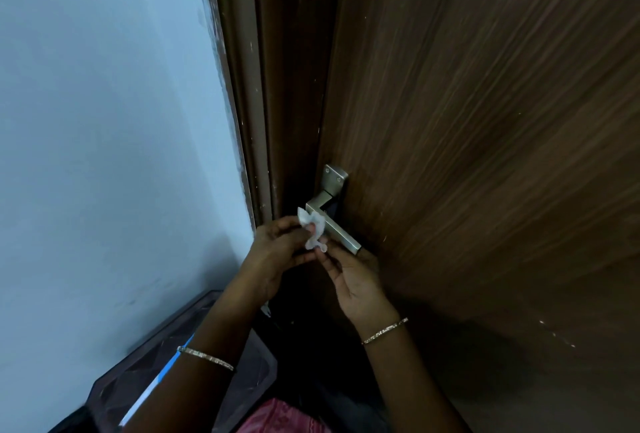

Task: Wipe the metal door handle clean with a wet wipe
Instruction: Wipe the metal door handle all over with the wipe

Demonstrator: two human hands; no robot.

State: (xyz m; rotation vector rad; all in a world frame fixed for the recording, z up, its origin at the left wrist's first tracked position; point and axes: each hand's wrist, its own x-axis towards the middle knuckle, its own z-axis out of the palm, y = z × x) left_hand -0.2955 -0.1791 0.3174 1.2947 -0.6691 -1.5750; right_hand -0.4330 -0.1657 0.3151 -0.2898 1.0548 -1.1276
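A silver metal door handle [337, 224] sticks out from the brown wooden door [485, 155], its lever pointing down to the right. A crumpled white wet wipe [313, 229] lies against the lever near its bend. My left hand [277, 252] pinches the wipe's upper part with its fingertips. My right hand [353, 280] sits just below the lever and pinches the wipe's lower end. Both wrists wear thin bracelets.
A brown door frame [256, 121] runs beside the door, with a pale blue wall [104, 121] to its left. A dark patterned object [145, 363] with a blue-white strip lies low at the left. Pink cloth [280, 415] shows at the bottom edge.
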